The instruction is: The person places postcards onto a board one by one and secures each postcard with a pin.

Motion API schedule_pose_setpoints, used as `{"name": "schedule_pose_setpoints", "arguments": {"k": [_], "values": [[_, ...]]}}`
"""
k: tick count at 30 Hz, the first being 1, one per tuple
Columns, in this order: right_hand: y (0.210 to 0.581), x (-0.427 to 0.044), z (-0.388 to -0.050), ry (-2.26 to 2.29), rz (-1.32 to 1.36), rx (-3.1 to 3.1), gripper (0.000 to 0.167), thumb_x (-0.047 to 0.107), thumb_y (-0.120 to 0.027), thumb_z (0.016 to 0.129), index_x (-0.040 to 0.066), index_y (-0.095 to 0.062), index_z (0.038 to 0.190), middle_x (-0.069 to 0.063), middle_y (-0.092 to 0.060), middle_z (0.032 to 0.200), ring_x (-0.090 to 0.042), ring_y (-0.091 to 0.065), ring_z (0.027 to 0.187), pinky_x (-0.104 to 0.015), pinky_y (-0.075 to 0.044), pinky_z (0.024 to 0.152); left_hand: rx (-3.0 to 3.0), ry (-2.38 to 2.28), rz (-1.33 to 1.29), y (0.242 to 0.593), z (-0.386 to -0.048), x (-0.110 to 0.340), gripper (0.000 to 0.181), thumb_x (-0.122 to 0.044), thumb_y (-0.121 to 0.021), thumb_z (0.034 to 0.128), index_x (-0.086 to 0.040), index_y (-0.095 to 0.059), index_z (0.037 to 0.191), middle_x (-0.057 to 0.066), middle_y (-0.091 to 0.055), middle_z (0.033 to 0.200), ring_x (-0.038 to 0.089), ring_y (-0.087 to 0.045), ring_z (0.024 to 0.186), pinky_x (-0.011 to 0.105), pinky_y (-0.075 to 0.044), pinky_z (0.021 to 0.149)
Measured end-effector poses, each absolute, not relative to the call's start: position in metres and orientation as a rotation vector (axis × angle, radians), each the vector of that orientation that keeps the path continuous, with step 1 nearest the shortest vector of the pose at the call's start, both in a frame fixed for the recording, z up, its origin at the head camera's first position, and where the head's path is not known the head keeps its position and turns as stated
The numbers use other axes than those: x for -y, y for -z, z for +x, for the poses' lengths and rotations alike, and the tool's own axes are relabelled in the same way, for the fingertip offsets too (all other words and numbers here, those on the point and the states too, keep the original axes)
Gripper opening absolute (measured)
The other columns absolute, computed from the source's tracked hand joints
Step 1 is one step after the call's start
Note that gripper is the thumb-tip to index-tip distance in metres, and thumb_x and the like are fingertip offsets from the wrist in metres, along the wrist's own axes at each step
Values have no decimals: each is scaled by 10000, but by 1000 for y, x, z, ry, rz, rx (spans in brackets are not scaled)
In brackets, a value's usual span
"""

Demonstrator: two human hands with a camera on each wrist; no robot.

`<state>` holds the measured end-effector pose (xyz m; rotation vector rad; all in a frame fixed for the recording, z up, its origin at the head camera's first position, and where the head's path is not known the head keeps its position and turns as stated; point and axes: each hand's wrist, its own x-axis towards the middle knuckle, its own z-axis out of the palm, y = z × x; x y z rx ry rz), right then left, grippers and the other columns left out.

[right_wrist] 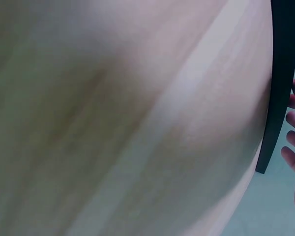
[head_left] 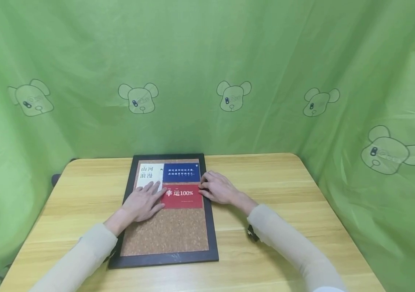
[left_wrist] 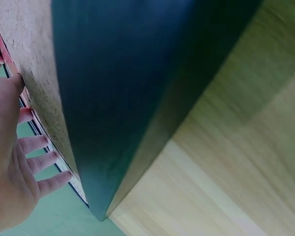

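Observation:
A black-framed cork board [head_left: 167, 231] lies flat on the table. Three cards are on it: a white card [head_left: 151, 175] at upper left, a blue card [head_left: 181, 173] at upper right with a small pale round dot at its corner, and a red card [head_left: 183, 198] with white lettering below the blue one. My left hand [head_left: 143, 202] lies spread over the white card's lower part and the red card's left edge. At the red card's upper right corner, my right hand [head_left: 220, 188] has its thumb and forefinger bent around a tiny orange thing [head_left: 199, 186], mostly hidden by the fingertips.
The wooden table [head_left: 284, 182] extends to both sides of the board. Green curtain [head_left: 189, 52] with printed bear heads surrounds its back and sides. The board's thick dark frame [left_wrist: 118, 73] fills much of the left wrist view.

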<state>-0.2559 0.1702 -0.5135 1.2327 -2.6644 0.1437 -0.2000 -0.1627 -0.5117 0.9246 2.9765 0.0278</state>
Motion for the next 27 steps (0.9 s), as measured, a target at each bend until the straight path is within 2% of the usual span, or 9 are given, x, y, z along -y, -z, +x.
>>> {"name": "schedule_pose_setpoints", "arguments": {"k": [10, 17, 22, 27], "values": [[514, -181, -249, -263, 1122, 2795, 436, 427, -679, 1018, 154, -725, 1355, -68, -678, 1313, -220, -615, 1162, -396, -549, 1011, -2981, -66, 932, 510, -199, 166, 666, -512, -520, 1068, -102, -471, 1590, 242, -457, 1638, 457, -475, 1500, 620, -456, 1177], [508, -194, -240, -306, 1025, 2864, 554, 448, -668, 1013, 103, -644, 1446, -146, -637, 1433, -316, -606, 1316, -516, -515, 1128, -3005, -79, 930, 513, -198, 171, 731, -555, -519, 1057, -76, -439, 1604, 240, -459, 1637, 448, -472, 1504, 610, -442, 1196], [502, -207, -230, -284, 896, 2929, 729, 576, -628, 999, 94, -540, 1538, -172, -576, 1517, -356, -554, 1405, -560, -466, 1185, -3010, -96, 918, 510, -195, 174, 770, -589, -530, 1041, -74, -435, 1605, 243, -445, 1644, 463, -456, 1512, 620, -405, 1224], [495, -222, -221, -263, 786, 2962, 868, 674, -605, 971, 93, -453, 1597, -174, -531, 1555, -361, -526, 1430, -562, -458, 1188, -3023, -118, 898, 505, -192, 179, 827, -634, -555, 1012, -75, -429, 1608, 240, -428, 1655, 467, -437, 1523, 625, -389, 1233]]}}
